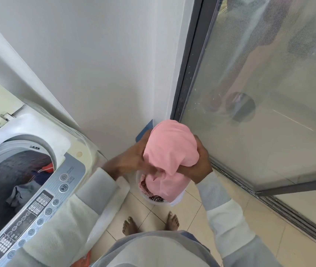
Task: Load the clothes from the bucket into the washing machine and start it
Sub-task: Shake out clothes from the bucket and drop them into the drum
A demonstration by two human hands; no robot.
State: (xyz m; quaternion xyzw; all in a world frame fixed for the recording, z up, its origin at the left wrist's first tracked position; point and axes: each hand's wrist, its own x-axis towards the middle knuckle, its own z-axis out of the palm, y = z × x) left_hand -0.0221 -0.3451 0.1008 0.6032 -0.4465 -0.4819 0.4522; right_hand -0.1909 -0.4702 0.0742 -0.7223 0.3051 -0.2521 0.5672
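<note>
Head view shows me my left hand (132,160) and right hand (198,163), fingers (201,151) curled round a pink cloth (170,149) over the bucket (138,186), beside the open washer (37,143).

Home laundry corner indicated. Top-loading washing machine (60,143) set against white painted wall (95,64). Beige tiled floor (259,237) bordered by sliding glass door (269,83) on metal track (288,214). Domestic setting suggested by bare feet (171,221) on tiles.

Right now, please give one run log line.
step: loading | hands: left hand and right hand grip pink fabric garment over round white plastic bucket | bucket: holds dark clothes | grey top-loading washing machine: open, laundry inside
</note>
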